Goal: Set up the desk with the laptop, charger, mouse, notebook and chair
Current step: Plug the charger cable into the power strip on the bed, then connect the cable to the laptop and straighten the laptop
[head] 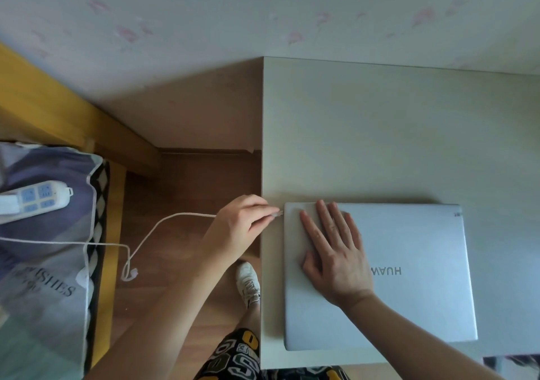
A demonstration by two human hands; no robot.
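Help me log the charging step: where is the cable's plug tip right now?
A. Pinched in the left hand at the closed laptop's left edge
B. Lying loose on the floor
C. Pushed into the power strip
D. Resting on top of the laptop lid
A: the left hand pinches the plug tip at the closed laptop's left edge, while the right hand presses flat on the lid.

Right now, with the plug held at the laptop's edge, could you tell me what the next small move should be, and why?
Probably push the plug the last bit into the closed laptop's left edge. The left hand pinches it with the tip just short of that edge, while the right hand presses flat on the lid, bracing it.
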